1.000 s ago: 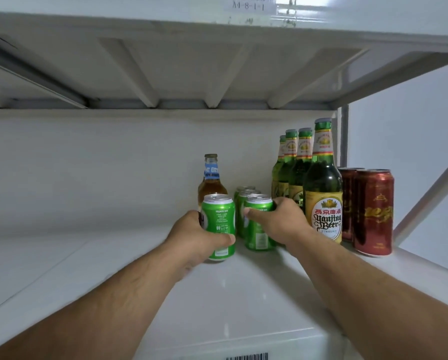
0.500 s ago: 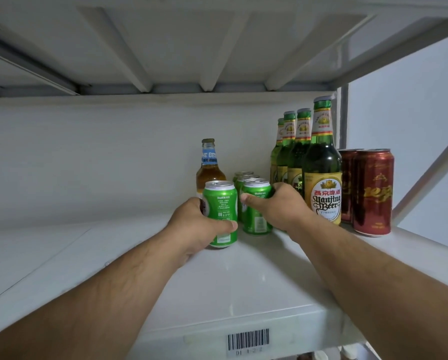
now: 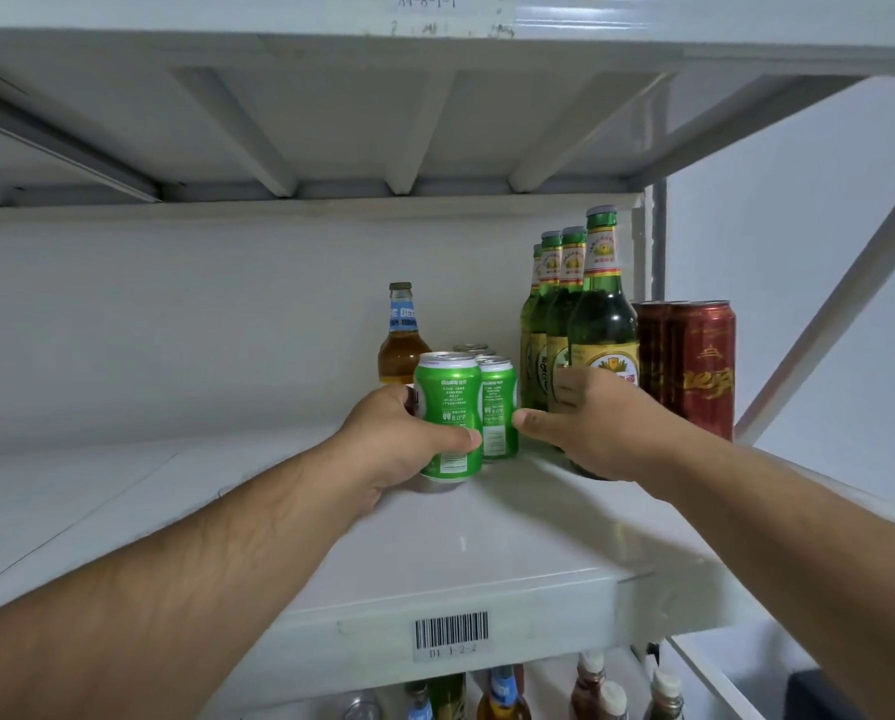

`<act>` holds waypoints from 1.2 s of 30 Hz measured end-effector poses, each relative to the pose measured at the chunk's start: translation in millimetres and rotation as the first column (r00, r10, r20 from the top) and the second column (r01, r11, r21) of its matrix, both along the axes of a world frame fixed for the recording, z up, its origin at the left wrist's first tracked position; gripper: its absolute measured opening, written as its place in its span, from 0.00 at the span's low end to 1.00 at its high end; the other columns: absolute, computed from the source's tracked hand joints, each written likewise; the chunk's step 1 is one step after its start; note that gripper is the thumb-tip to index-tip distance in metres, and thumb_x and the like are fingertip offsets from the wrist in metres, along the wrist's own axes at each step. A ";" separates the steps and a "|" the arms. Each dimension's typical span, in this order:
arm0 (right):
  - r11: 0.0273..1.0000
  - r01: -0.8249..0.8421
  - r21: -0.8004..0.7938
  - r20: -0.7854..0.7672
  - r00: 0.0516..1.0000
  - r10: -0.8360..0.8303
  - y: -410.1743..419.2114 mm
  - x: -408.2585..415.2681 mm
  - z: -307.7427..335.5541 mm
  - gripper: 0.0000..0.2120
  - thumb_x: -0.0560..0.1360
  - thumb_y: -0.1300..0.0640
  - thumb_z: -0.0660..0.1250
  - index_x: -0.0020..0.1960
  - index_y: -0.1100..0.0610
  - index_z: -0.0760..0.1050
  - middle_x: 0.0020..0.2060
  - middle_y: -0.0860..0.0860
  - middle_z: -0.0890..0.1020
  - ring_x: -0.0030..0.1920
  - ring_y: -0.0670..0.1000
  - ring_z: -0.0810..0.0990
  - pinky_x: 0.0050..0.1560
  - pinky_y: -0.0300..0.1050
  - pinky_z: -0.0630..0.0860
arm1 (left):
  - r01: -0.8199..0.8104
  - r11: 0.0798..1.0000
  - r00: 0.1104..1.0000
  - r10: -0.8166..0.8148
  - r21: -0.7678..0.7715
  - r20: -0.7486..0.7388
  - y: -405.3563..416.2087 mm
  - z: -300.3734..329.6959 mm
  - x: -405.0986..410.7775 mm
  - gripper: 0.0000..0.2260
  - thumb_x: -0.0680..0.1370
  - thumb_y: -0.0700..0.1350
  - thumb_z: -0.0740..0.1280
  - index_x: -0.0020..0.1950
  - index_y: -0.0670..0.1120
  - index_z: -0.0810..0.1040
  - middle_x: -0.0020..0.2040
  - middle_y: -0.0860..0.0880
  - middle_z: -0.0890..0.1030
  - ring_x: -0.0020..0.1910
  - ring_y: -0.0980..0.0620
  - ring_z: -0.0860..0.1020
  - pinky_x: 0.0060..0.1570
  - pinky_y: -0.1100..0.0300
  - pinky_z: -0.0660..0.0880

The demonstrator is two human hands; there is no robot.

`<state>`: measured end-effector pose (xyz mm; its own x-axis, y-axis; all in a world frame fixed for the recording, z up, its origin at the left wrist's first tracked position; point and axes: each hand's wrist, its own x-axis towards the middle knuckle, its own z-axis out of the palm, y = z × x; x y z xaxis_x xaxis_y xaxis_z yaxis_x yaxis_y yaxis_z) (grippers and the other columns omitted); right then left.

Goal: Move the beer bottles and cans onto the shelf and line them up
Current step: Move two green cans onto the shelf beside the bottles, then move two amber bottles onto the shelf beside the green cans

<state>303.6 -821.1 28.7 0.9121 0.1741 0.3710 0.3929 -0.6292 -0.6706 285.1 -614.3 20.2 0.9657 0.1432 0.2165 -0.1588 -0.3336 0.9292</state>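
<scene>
My left hand [image 3: 396, 444] grips a green can [image 3: 448, 407] that stands on the white shelf [image 3: 487, 543], right beside the front can of a row of green cans [image 3: 498, 407]. My right hand [image 3: 604, 433] hovers loosely spread in front of the lower part of the row of green beer bottles [image 3: 604, 314]. Its thumb points left, close to the green can row. It holds nothing. An amber bottle with a blue label [image 3: 398, 340] stands behind the cans. Tall red cans [image 3: 705, 366] stand at the far right.
The shelf's left half is bare white board. Another shelf deck [image 3: 331, 122] hangs low overhead. A diagonal brace [image 3: 840, 314] runs at the right end. Below the barcode label [image 3: 450, 630], more bottles [image 3: 502, 693] stand on a lower level.
My right hand let go of the second green can and shifted right, in front of the green bottles. The can in my left hand moved closer to the green can row.
</scene>
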 end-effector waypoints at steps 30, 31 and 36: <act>0.974 -0.186 -0.131 0.229 0.950 0.212 -9.9 -41.4 -22.7 0.27 0.76 0.41 0.68 0.73 0.48 0.70 0.65 0.42 0.79 0.63 0.42 0.77 0.63 0.40 0.75 | -0.133 0.889 0.991 0.134 0.437 0.028 -18.6 -15.2 -14.3 0.38 0.65 0.60 0.76 0.74 0.52 0.72 0.68 0.55 0.79 0.66 0.53 0.78 0.69 0.53 0.74; 0.967 -0.200 -0.156 0.245 0.941 0.234 -2.7 -44.1 -22.8 0.28 0.77 0.40 0.67 0.74 0.48 0.69 0.66 0.43 0.78 0.63 0.42 0.76 0.61 0.37 0.73 | -0.174 0.847 0.984 0.170 0.503 0.055 -9.8 -13.5 -22.8 0.39 0.68 0.60 0.75 0.78 0.53 0.69 0.71 0.56 0.76 0.69 0.53 0.76 0.70 0.57 0.71; 0.862 -0.359 -0.358 0.181 0.879 0.441 45.4 -58.7 -24.4 0.34 0.79 0.35 0.59 0.80 0.48 0.58 0.77 0.43 0.66 0.75 0.44 0.65 0.72 0.39 0.63 | -0.278 0.645 0.937 0.345 0.712 0.054 41.2 -7.8 -71.5 0.35 0.79 0.61 0.66 0.83 0.52 0.59 0.82 0.54 0.61 0.80 0.53 0.62 0.75 0.59 0.61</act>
<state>244.8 -775.8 4.3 0.6229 0.6454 0.4421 0.7817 -0.5367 -0.3177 213.6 -573.1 12.4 0.9108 0.2777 0.3055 0.1397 -0.9036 0.4049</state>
